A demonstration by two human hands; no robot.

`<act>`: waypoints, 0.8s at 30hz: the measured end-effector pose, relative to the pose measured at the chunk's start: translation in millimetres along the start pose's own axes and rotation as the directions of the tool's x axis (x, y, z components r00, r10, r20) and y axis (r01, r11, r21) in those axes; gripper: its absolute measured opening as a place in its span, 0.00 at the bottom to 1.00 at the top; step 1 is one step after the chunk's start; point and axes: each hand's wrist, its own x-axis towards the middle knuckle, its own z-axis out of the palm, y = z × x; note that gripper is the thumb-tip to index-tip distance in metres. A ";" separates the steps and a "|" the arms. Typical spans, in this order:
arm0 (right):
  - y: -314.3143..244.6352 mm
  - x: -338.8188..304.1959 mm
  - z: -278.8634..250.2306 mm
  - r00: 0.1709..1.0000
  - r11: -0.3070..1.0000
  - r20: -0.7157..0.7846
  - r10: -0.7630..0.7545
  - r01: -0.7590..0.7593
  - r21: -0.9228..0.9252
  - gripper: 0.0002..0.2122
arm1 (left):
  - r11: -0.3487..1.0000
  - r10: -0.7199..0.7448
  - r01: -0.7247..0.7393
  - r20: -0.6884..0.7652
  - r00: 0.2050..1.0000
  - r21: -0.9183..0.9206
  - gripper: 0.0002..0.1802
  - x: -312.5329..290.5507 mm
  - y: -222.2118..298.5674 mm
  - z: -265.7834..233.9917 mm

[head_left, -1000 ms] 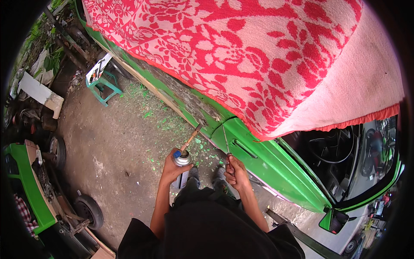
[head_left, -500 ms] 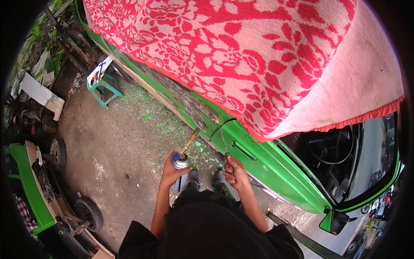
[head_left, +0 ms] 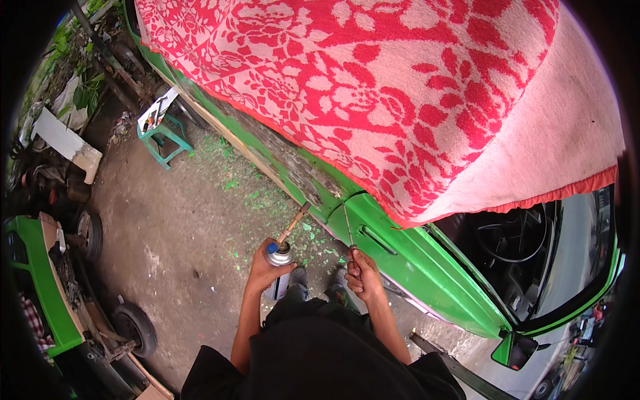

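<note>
I have the blowtorch [head_left: 279, 257] in the left hand [head_left: 262, 271], nozzle [head_left: 293, 224] angled toward the green car [head_left: 293, 160], and the right hand [head_left: 363, 274] wrapped around a thin metal tool [head_left: 349, 227] with its tip near the door [head_left: 420, 267] edge, while a red-and-pink blanket [head_left: 393, 100] drapes the car and green flakes [head_left: 231, 185] litter the floor [head_left: 177, 207].

Blowtorch [head_left: 281, 255] in left grip [head_left: 264, 268], thin tool [head_left: 349, 227] in right grip [head_left: 365, 275]
</note>
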 end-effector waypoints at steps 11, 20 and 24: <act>-10.9 -2.8 -4.5 0.997 0.999 0.076 0.032 -0.035 0.036 0.11 | 1.000 -0.014 0.014 0.019 1.000 0.011 0.26 1.9 5.4 7.3; -13.1 -0.1 -6.5 0.994 0.997 0.092 0.055 -0.059 0.040 0.10 | 0.999 0.005 -0.004 0.031 1.000 -0.038 0.25 3.2 2.6 12.7; -5.7 3.6 -5.9 0.996 0.997 0.078 0.043 -0.048 0.067 0.10 | 1.000 0.016 -0.015 0.038 0.999 -0.018 0.26 5.4 -1.2 12.5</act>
